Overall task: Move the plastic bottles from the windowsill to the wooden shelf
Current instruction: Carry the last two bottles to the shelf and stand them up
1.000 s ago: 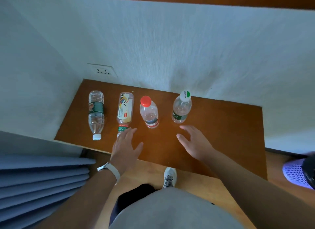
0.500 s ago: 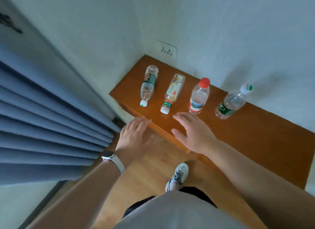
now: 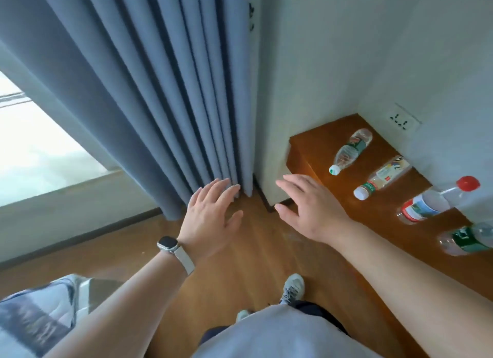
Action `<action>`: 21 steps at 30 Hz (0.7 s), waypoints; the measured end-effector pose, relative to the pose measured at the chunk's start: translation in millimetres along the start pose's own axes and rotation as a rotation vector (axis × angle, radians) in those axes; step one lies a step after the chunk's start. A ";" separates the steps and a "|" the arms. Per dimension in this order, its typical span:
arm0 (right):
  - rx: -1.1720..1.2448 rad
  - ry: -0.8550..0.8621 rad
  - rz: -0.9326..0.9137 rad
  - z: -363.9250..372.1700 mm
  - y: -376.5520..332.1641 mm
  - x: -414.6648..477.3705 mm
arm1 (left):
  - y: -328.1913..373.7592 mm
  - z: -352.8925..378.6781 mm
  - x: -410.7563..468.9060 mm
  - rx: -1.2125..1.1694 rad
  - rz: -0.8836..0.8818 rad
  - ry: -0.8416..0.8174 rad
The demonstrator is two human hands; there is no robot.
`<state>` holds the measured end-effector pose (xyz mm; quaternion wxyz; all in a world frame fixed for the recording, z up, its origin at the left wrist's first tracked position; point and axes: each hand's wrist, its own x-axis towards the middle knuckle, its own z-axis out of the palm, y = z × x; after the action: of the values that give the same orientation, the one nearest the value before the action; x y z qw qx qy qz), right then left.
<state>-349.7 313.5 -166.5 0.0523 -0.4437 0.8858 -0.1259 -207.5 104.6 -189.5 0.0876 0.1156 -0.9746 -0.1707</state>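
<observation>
Several plastic bottles sit on the wooden shelf (image 3: pixel 314 144) at the right. A clear bottle with a green label (image 3: pixel 349 151) and a yellow-labelled bottle (image 3: pixel 382 177) lie on their sides, caps toward me. A red-capped bottle (image 3: pixel 432 204) and a green-labelled bottle (image 3: pixel 464 240) stand at the right edge of the view. My left hand (image 3: pixel 210 219) and my right hand (image 3: pixel 309 205) hover over the floor with fingers spread, holding nothing. My right hand is just left of the shelf's corner.
Grey-blue curtains (image 3: pixel 149 91) hang at the left beside a bright window (image 3: pixel 34 144) with a pale sill below it. A wall socket (image 3: pixel 400 120) sits above the shelf. Wooden floor (image 3: pixel 240 264) lies under me, with my shoe (image 3: pixel 292 288) on it. A bed edge (image 3: pixel 34 312) shows at lower left.
My view has swung left, from the shelf toward the curtains and window. Both hands have left the shelf's front edge and now hang over the floor, still holding nothing.
</observation>
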 end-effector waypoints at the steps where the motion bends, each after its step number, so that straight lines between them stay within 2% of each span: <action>1: -0.009 0.003 -0.035 -0.1 -11.3 8.4 | -10.4 -5.2 -7.6 0.010 -0.023 0.022; 8: -0.069 0.012 -0.323 9.8 -80.7 64.7 | -65.6 -48.1 -58.5 0.151 -0.216 0.127; 12: -0.060 -0.014 -0.448 17.6 -113.3 93.6 | -92.7 -65.3 -75.3 0.239 -0.324 0.120; 21: -0.017 -0.092 -0.667 43.1 -148.7 183.9 | -127.4 -75.2 -58.3 0.312 -0.506 0.169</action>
<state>-336.5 73.5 -164.3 0.0444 -0.7147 0.6896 -0.1083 -110.9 -20.7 -172.5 0.1043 0.3803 -0.9186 -0.0254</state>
